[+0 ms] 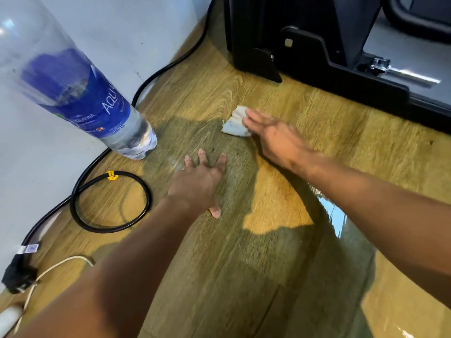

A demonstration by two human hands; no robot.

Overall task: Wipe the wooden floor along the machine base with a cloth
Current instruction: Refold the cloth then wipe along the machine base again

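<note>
A small crumpled white cloth (234, 123) lies on the wooden floor (288, 191), a short way in front of the black machine base (341, 76). My right hand (275, 137) rests flat with its fingertips on the cloth's right edge, fingers stretched out. My left hand (200, 181) is pressed flat on the floor nearer to me, fingers spread, holding nothing. Part of the cloth is hidden under my right fingers.
A large clear water bottle (80, 93) with a blue label stands at the left by the grey wall. A black cable (109, 201) loops on the floor beside it, with a plug (17, 276) and a white cord (56, 264) at lower left.
</note>
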